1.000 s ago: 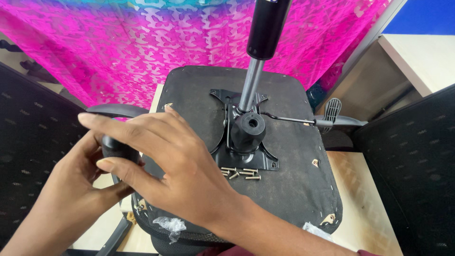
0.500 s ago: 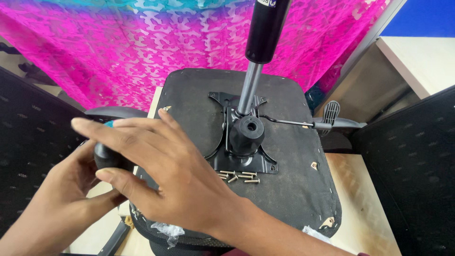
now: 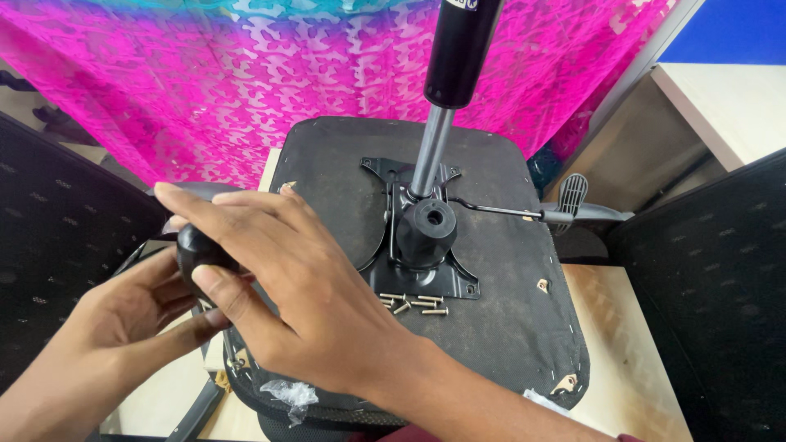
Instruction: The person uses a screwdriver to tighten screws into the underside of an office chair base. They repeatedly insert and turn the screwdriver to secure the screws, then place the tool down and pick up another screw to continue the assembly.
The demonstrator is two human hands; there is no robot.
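An upturned office chair seat (image 3: pixel 508 327) lies on a table, its black underside up. A black metal mechanism plate (image 3: pixel 417 254) is mounted on it, with a gas-lift cylinder (image 3: pixel 446 90) standing up from it. Several loose screws (image 3: pixel 413 304) lie on the plate's near edge. My right hand (image 3: pixel 295 286) reaches across the seat's left edge, its fingers wrapped over a black rounded knob (image 3: pixel 201 250). My left hand (image 3: pixel 123 323) cups the same knob from below and the left. What the knob is fixed to is hidden by my hands.
A grey adjustment lever (image 3: pixel 573 214) with a paddle handle sticks out to the right of the mechanism. Black mesh chair parts stand at the left (image 3: pixel 57 245) and right (image 3: pixel 704 295). A pink patterned cloth (image 3: pixel 246 82) hangs behind. A wooden tabletop (image 3: pixel 622 344) shows under the seat.
Both hands have stayed on the black knob at the seat's left edge; the right hand has shifted slightly round it. The seat and screws have not moved.
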